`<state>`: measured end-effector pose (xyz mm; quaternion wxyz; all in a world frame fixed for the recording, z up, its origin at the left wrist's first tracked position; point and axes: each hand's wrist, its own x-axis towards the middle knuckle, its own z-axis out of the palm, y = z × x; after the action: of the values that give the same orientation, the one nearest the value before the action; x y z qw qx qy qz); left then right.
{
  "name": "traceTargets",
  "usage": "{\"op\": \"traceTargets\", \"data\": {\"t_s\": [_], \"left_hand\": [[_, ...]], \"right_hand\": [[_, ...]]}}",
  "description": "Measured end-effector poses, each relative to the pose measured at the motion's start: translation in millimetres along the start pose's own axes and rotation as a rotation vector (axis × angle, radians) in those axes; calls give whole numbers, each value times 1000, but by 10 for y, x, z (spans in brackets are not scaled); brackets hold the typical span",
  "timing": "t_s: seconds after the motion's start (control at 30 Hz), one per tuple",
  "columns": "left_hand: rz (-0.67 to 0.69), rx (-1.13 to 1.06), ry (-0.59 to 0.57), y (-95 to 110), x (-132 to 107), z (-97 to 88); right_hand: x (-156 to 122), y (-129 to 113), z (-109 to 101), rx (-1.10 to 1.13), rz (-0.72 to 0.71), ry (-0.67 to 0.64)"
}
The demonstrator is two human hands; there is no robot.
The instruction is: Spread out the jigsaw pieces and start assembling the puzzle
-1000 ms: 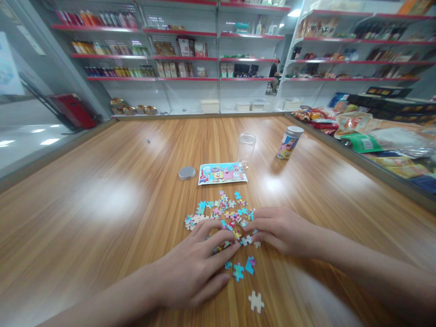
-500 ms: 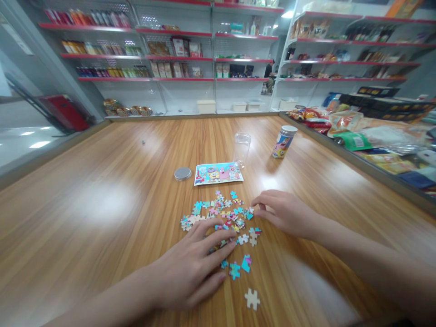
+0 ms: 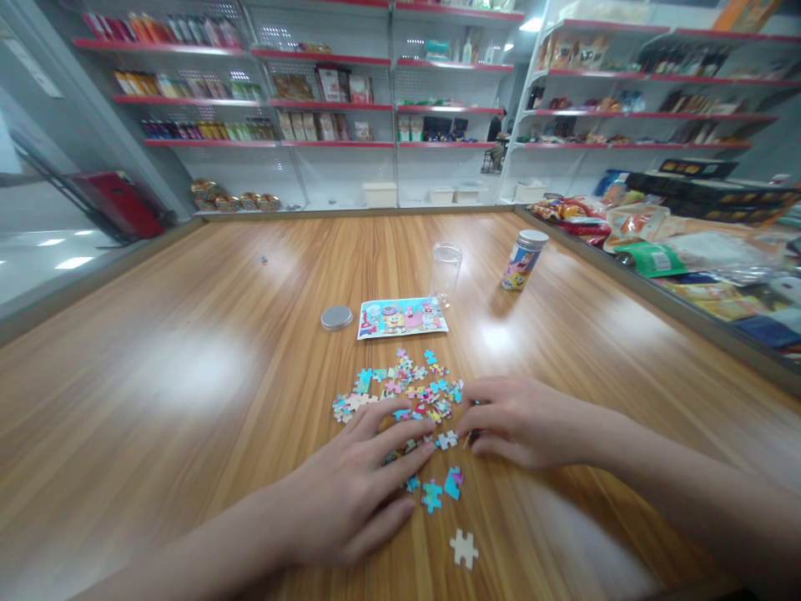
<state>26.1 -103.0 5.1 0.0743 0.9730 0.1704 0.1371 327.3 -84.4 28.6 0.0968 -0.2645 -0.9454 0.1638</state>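
Covering some jigsaw pieces (image 3: 418, 392), left hand (image 3: 356, 476) lies with fingers spread. Right hand (image 3: 516, 420) curls narrow at their right side (whether piece is gripped, cannot tell). Pieces lie midway between table's (image 3: 156, 325) left and right edges; beyond them SpongeBob picture sheet (image 3: 402, 319), then clear jar (image 3: 446, 275); lidded SpongeBob canister (image 3: 519, 265) toward far right corner.

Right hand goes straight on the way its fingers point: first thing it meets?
Probably the pale puzzle piece just ahead of the right hand, with the left hand beyond. Its height is unclear, so it might pass over the piece.
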Motion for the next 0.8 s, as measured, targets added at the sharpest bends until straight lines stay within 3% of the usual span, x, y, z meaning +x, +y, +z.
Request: {"op": "traceTargets", "data": {"t_s": [0.2,0.4,0.53,0.8], "left_hand": [[1,13,-25,-15,-21,16],[-2,-5,-29,-12,-1,-12],[-31,-58,-26,-2,6,-23],[-52,-93,-42,-2,10,-36]], "right_hand": [[11,10,42,30,-40,63],[-5,-98,-14,43,-4,20],[11,-259,-23,45,-95,-41],[45,-419,224,59,-222,-144]]}}
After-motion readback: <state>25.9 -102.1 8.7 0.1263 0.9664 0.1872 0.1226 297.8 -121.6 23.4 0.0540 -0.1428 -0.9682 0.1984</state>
